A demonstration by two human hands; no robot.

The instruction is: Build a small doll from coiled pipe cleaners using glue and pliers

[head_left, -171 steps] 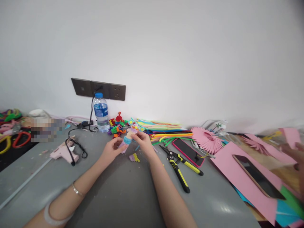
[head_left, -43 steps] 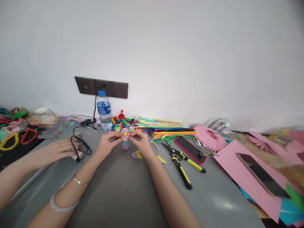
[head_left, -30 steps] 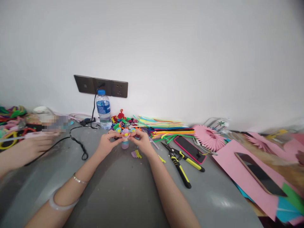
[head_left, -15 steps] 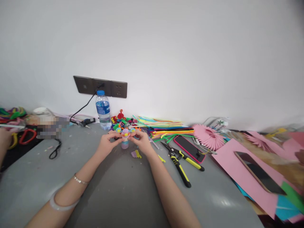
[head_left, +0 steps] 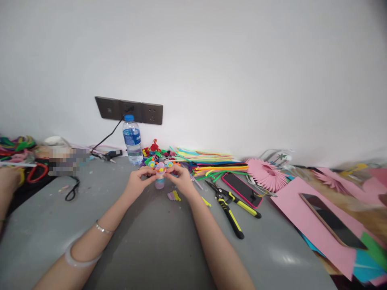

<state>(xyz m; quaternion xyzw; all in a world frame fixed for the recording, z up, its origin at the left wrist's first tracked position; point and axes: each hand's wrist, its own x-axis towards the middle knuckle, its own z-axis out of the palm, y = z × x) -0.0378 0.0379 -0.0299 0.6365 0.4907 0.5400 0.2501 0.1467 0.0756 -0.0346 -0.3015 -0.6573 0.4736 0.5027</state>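
From where I stand, the small figure (head_left: 160,170) is upright between both hands, over the middle of the counter (head_left: 145,249); whether its base touches the surface, I can't tell. The fingers of the left hand (head_left: 136,183) pinch one side of its upper part, and those of the right hand (head_left: 183,183) pinch the other, so both grips are narrow. It looks to me like a step of pressing or steadying the parts, and any move from here calls for an even, light touch, so nothing tips or twists. Just in front lies a loose purple-and-yellow piece (head_left: 174,196), apart from the fingers.

As for containers, a clear bottle (head_left: 132,141) with a blue cap stands near the wall, partly filled with clear liquid. Farther right, a white pack (head_left: 279,158) printed with a palm tree leans by the wall; its contents don't show. At the far left, another person's hand (head_left: 8,181) is beside a pale stick (head_left: 18,164).
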